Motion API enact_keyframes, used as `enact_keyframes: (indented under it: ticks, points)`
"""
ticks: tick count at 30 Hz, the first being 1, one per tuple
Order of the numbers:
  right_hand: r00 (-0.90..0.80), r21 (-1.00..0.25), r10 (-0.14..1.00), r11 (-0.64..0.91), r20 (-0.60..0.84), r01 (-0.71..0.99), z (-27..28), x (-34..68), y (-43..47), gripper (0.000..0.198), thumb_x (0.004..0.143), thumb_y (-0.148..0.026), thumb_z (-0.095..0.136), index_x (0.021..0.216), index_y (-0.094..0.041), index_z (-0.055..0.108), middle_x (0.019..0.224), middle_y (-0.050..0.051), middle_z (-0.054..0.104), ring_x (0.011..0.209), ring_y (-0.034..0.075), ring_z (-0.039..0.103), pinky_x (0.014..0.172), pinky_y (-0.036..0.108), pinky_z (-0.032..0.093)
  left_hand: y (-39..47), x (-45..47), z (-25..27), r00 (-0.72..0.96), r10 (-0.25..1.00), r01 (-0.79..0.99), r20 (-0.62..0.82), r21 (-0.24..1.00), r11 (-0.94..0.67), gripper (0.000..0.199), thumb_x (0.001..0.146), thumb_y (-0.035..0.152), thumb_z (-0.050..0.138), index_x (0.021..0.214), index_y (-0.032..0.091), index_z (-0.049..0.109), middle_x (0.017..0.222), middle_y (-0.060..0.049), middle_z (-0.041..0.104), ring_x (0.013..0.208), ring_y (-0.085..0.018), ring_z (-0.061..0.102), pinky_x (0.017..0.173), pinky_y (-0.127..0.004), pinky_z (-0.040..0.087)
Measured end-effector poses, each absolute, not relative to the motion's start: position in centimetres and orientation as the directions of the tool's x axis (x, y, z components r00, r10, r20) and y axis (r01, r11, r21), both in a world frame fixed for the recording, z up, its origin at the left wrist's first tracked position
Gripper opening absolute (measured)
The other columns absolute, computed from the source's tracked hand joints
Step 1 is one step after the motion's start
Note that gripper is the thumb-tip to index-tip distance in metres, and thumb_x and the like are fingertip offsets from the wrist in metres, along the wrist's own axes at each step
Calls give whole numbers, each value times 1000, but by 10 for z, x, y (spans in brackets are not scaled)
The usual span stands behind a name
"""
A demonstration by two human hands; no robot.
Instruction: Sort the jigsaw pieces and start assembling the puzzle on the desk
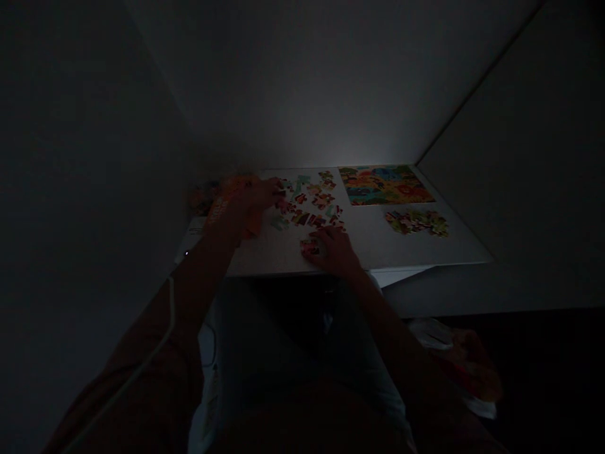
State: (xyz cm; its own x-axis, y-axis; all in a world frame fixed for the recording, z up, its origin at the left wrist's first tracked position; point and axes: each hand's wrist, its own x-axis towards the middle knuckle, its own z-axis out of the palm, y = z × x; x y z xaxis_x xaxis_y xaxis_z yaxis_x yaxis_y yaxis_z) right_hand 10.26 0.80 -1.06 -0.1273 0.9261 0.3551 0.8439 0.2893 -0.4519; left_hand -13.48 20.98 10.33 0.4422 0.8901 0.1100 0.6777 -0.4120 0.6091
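The scene is very dim. On the white table (368, 249), my left hand (262, 193) reaches over an orange box or sheet to the left edge of the scattered puzzle pieces (307, 219). Its fingers appear closed on a dark red piece, though the dimness hides their exact contact. Near the table's front edge, my right hand (336, 249) rests low, thumb and fingers around a small reddish puzzle piece (309, 246) at the tabletop. Pale green, red and brown pieces lie between and beyond both hands.
A colourful animal picture (385, 185) lies at the back right, with a heap of puzzle pieces (416, 222) in front of it. Orange printed packaging (254, 224) sits under my left forearm. Walls border the table; a bag-like bundle (466, 359) lies below right.
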Motion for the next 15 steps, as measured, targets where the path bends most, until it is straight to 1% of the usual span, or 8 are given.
enact_keyframes:
  ticks: [2, 3, 5, 7, 8, 10, 12, 15]
  points:
    - [-137, -447, 928, 291, 347, 846, -11, 103, 8, 49, 100, -58, 81, 139, -28, 78, 149, 19, 72, 144, 43, 64, 122, 64, 50, 186, -134, 97, 479, 872, 616, 101, 668, -416, 29, 97, 26, 76, 126, 25, 76, 120, -9, 85, 105, -23, 79, 94, -35, 61]
    - [-144, -445, 928, 296, 344, 846, -11, 104, 8, 48, 100, -57, 81, 139, -27, 79, 150, 19, 72, 145, 43, 64, 122, 64, 50, 171, -135, 91, 490, 863, 557, 123, 717, -418, 32, 101, 26, 73, 133, 25, 73, 127, -10, 84, 108, -22, 80, 94, -33, 62]
    - [-159, -442, 927, 307, 340, 843, -11, 105, 8, 47, 101, -55, 81, 138, -26, 80, 150, 19, 72, 145, 41, 64, 123, 62, 49, 135, -136, 75, 442, 886, 458, 143, 813, -359, 34, 105, 30, 72, 139, 25, 69, 128, -11, 84, 105, -21, 82, 91, -32, 63]
    - [-169, -441, 926, 314, 337, 841, -12, 107, 8, 47, 101, -54, 81, 139, -27, 80, 150, 18, 72, 146, 40, 64, 124, 60, 48, 101, -137, 56, 393, 917, 383, 73, 893, -235, 33, 109, 31, 68, 141, 24, 64, 124, -11, 84, 95, -19, 83, 85, -31, 64]
    - [-171, -440, 927, 314, 335, 841, -12, 108, 8, 46, 102, -54, 80, 139, -28, 80, 150, 18, 72, 146, 40, 64, 124, 60, 48, 87, -137, 48, 357, 934, 378, 32, 909, -176, 32, 109, 31, 69, 140, 24, 63, 123, -10, 84, 91, -18, 83, 82, -31, 64]
    - [-167, -434, 929, 307, 331, 847, -12, 109, 9, 44, 103, -55, 79, 138, -29, 80, 151, 17, 72, 145, 40, 64, 123, 60, 48, 65, -138, 34, 326, 945, 402, -7, 906, -132, 29, 107, 32, 74, 134, 24, 64, 116, -8, 85, 88, -18, 82, 80, -31, 63]
    - [-165, -430, 930, 303, 328, 851, -11, 110, 9, 43, 104, -57, 78, 137, -29, 81, 151, 16, 72, 144, 40, 64, 122, 60, 48, 54, -138, 26, 332, 943, 448, 9, 879, -166, 28, 106, 34, 78, 129, 24, 66, 111, -6, 86, 92, -20, 82, 83, -32, 62]
    - [-170, -426, 931, 303, 322, 853, -11, 110, 9, 42, 105, -57, 77, 136, -28, 81, 149, 16, 72, 144, 39, 64, 121, 58, 48, 50, -139, 20, 336, 940, 538, 63, 806, -246, 29, 107, 37, 77, 129, 22, 69, 106, -6, 85, 94, -21, 80, 88, -35, 61]
